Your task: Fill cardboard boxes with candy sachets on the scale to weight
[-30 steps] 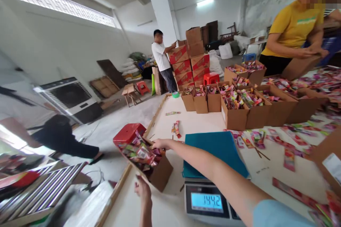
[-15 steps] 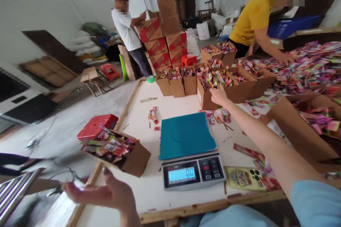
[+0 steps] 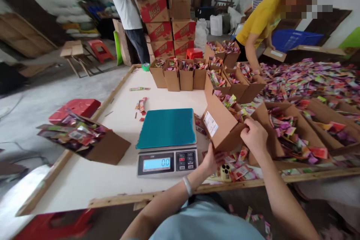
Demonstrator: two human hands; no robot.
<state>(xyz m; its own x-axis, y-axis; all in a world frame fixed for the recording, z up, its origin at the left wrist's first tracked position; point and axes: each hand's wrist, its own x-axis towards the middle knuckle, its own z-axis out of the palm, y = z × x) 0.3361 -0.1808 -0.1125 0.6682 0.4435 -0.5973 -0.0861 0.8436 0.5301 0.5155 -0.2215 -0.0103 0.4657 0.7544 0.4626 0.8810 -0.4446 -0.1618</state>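
Observation:
Both my hands hold a tilted cardboard box (image 3: 221, 125) filled with small colourful wrapped packets, just right of the scale. My left hand (image 3: 210, 160) supports its lower near corner, with the fingers partly under it. At the box's near right edge, my right hand (image 3: 255, 137) is closed on the cardboard. The digital scale (image 3: 156, 163) has a blue-green platform (image 3: 168, 129) with nothing on it, and its display reads 0.0. Near my left hand lie a phone (image 3: 225, 172) with a yellow case, partly hidden, and loose packets (image 3: 243, 170).
Another filled box (image 3: 109, 148) leans at the table's left edge by a red stool (image 3: 75, 109). Filled boxes (image 3: 172, 78) line the back. More boxes (image 3: 281, 146) and a large packet heap (image 3: 315, 78) are on the right, where a person in yellow (image 3: 254, 18) reaches in.
The filled box has come up from behind the scale towards me and tilted. My left hand has crossed from the left onto it; my right hand has drawn back with it. My view has shifted.

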